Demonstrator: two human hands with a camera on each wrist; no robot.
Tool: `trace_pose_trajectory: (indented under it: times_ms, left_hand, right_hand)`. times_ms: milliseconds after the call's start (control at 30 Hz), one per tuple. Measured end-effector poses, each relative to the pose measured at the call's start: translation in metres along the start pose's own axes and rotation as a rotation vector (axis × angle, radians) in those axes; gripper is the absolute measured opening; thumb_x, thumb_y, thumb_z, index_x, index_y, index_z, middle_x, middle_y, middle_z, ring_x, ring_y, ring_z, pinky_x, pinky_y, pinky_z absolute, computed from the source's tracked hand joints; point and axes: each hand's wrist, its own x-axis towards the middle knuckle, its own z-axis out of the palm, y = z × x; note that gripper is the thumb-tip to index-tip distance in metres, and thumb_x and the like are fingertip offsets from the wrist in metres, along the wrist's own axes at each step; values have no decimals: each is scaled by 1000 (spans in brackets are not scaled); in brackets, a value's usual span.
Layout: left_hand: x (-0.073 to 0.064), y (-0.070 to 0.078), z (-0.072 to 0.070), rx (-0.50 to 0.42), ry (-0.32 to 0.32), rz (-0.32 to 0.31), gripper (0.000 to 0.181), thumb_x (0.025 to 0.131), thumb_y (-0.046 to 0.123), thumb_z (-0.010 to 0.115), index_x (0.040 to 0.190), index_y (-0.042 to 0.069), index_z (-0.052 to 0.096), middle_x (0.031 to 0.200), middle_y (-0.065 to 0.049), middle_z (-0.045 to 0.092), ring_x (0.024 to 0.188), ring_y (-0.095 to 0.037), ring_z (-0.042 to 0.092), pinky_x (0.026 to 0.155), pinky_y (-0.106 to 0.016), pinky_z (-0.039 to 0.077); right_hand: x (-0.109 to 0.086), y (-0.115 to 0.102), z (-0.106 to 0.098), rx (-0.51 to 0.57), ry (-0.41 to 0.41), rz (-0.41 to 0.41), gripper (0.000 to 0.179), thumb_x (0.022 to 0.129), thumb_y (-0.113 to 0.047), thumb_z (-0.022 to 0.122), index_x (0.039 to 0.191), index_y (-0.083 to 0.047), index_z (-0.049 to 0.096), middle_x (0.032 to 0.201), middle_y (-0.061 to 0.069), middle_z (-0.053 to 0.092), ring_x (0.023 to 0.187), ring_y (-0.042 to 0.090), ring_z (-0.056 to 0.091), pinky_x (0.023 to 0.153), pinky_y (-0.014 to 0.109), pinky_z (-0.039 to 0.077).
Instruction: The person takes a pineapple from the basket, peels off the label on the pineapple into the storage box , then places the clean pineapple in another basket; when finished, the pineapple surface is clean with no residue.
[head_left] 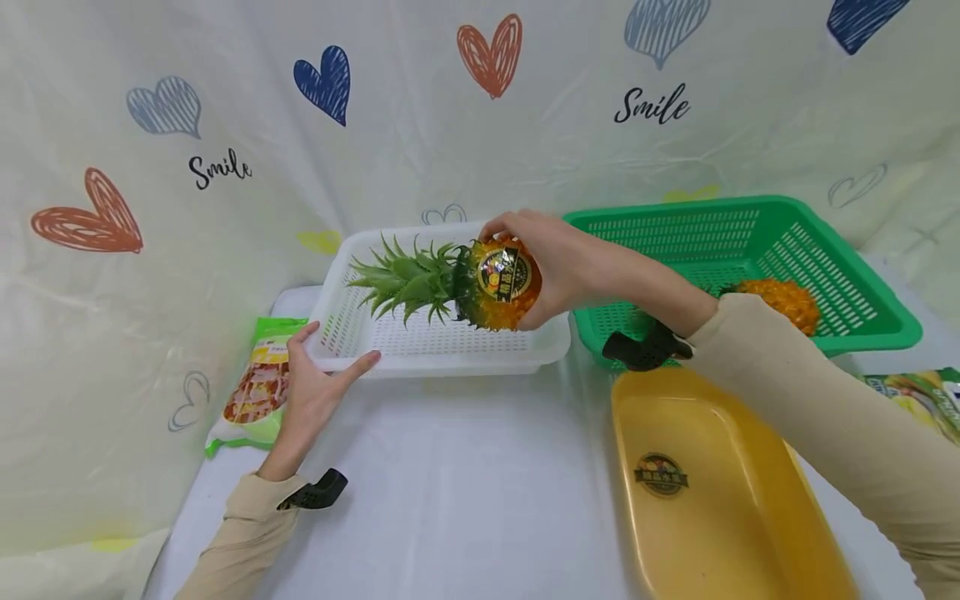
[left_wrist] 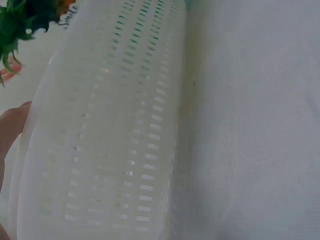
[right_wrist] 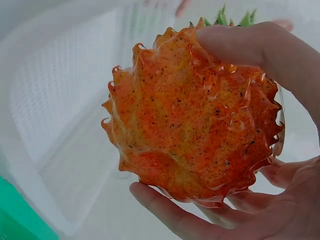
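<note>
My right hand (head_left: 555, 262) grips a pineapple (head_left: 495, 283) around its orange lower end, above the white basket (head_left: 450, 363). The fruit lies sideways, its green leaf crown pointing left, with a round black and gold sticker on its side. In the right wrist view, the thumb and fingers curl around the spiky pineapple (right_wrist: 190, 120) from opposite sides. My left hand (head_left: 318, 396) holds the left front corner of the white basket, thumb on the front rim and fingers at the left end. The left wrist view shows the slotted basket wall (left_wrist: 100, 130) and little of the hand.
A green basket (head_left: 870, 343) at the back right holds another pineapple (head_left: 783, 302). In front stands a yellow tray (head_left: 720, 533) with a round sticker (head_left: 660, 475) in it. A green food packet (head_left: 258, 387) lies left, another packet (head_left: 918, 400) far right. A heart-printed sheet (head_left: 405, 158) hangs behind.
</note>
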Motion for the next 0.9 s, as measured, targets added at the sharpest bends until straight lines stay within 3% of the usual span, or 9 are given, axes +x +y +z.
trace_pose_trajectory:
  times_ms: [167,300,467,633,900]
  left_hand:
    - [1,-1,1,6,2,-2,108,84,35,89,162,12,18,152,-24,35,129,-35,42,106,-48,37]
    - [1,-1,1,1,13,21,102,87,22,86,162,8,18,151,-25,36,126,-34,44,100,-42,37]
    - [0,0,2,-12,10,37,104,87,24,87,162,7,17,152,-25,36,128,-35,44,105,-46,36]
    - [-1,-1,3,-29,7,34,106,85,29,89,162,9,17,150,-24,37,126,-33,45,104,-45,36]
    - [-2,-1,4,-45,16,23,105,87,28,88,162,11,17,149,-21,40,124,-29,46,101,-39,36]
  right_hand:
    - [-38,-21,3,-10,14,-16,91,71,-12,97,145,-2,47,142,14,52,126,31,51,99,51,54]
    - [-64,-32,11,17,7,-13,94,69,-12,99,147,-6,48,141,11,53,123,28,55,96,49,56]
    - [-89,-37,28,63,-8,-1,92,68,-7,98,146,-11,50,136,5,52,119,22,55,91,38,59]
    - [-105,-36,47,125,-54,-2,93,68,-7,98,146,-14,49,134,2,50,117,18,56,91,32,59]
    - [-114,-23,74,142,-115,-20,86,76,-25,97,145,-17,48,133,1,50,116,18,56,91,33,58]
